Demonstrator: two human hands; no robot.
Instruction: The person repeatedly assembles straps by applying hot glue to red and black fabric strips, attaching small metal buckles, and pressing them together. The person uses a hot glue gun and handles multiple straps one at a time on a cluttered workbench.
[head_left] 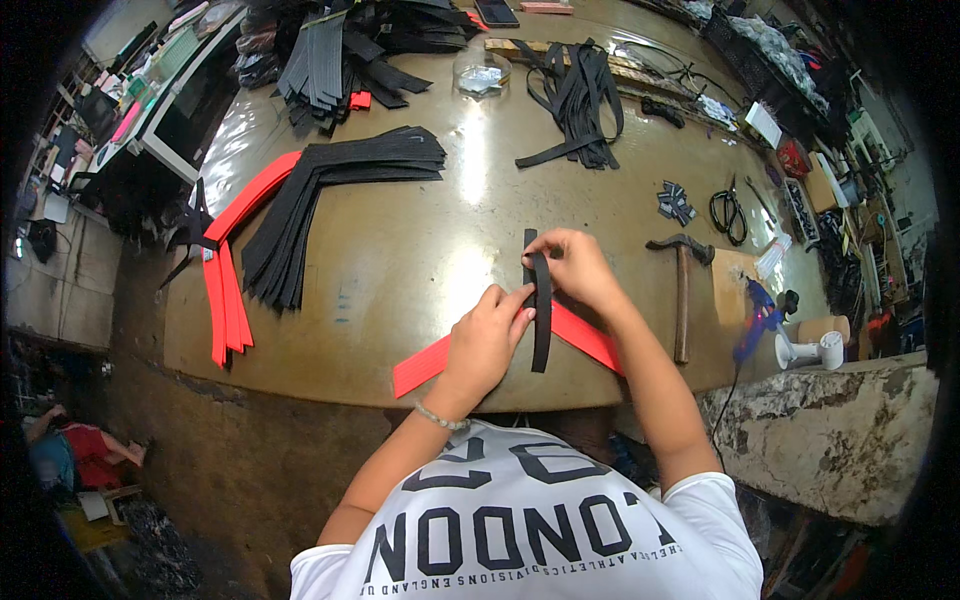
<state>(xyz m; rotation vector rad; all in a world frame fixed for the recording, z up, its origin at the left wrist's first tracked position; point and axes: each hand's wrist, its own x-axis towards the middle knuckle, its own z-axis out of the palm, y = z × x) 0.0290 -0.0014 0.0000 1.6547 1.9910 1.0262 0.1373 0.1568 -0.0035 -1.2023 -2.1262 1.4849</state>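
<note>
A bent red strip [590, 338] lies near the table's front edge in front of me, its two arms slanting down left and right. At its peak stands a narrow black strap [541, 335], folded over so that one end hangs toward me and the other points away. My right hand [578, 268] pinches the top of the strap's fold between thumb and fingertips. Covering part of the red strip's left arm, my left hand [482, 338] is closed, its thumb and fingertips gripping the strap where it meets the red strip. The fingers hide the exact joint.
To the left lie fanned black strips [290, 225] and a bundle of red strips [228, 260]. Black straps [585, 100] lie at the back. On the right are a hammer [683, 300], scissors [728, 212], small dark tags [676, 203] and a blue corded tool [760, 315].
</note>
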